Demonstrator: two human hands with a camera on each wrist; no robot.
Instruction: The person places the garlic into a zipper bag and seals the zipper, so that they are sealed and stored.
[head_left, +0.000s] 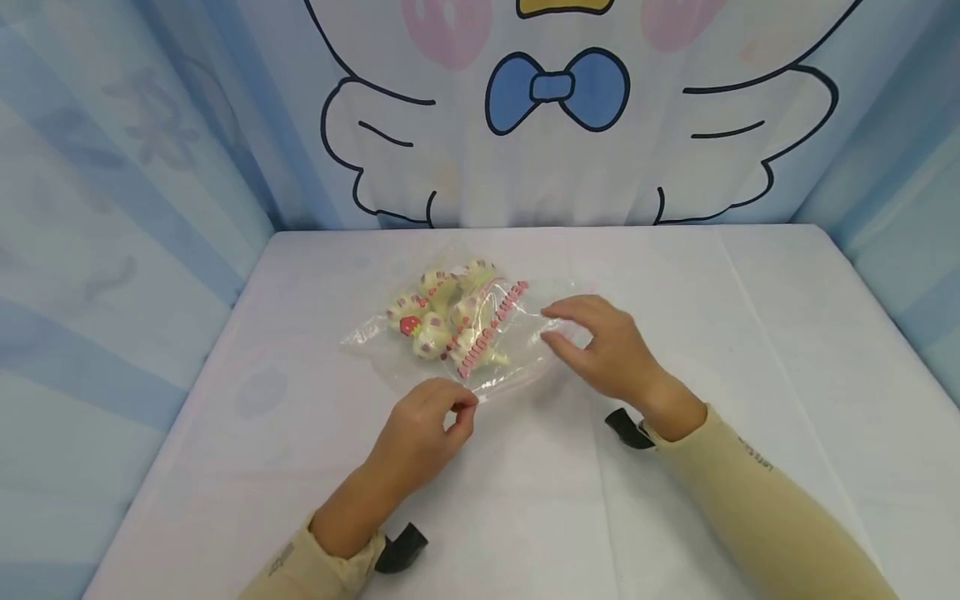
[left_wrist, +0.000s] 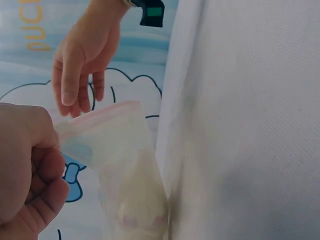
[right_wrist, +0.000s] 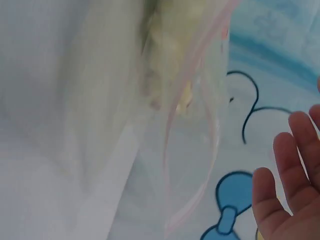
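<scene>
A clear zip bag [head_left: 517, 367] with pink lettering lies on the table. Inside it are several small cream figurines [head_left: 431, 333] with pinkish spots; one carries a red detail. My left hand [head_left: 423, 429] pinches the bag's near corner between thumb and forefinger, as the left wrist view also shows at the pink-edged mouth [left_wrist: 107, 112]. At the bag's right end, my right hand [head_left: 611, 350] is spread with thumb and fingers apart, holding nothing. In the right wrist view the pink zip edges [right_wrist: 172, 120] stand parted, and the extended fingers [right_wrist: 290, 165] are clear of them.
A white-covered table [head_left: 712, 500] carries the bag. Behind it hangs a curtain [head_left: 555, 183] with a cartoon bow tie, and a blue patterned curtain [head_left: 112, 292] borders the left side. Black wrist mounts [head_left: 630, 429] sit under both sleeves.
</scene>
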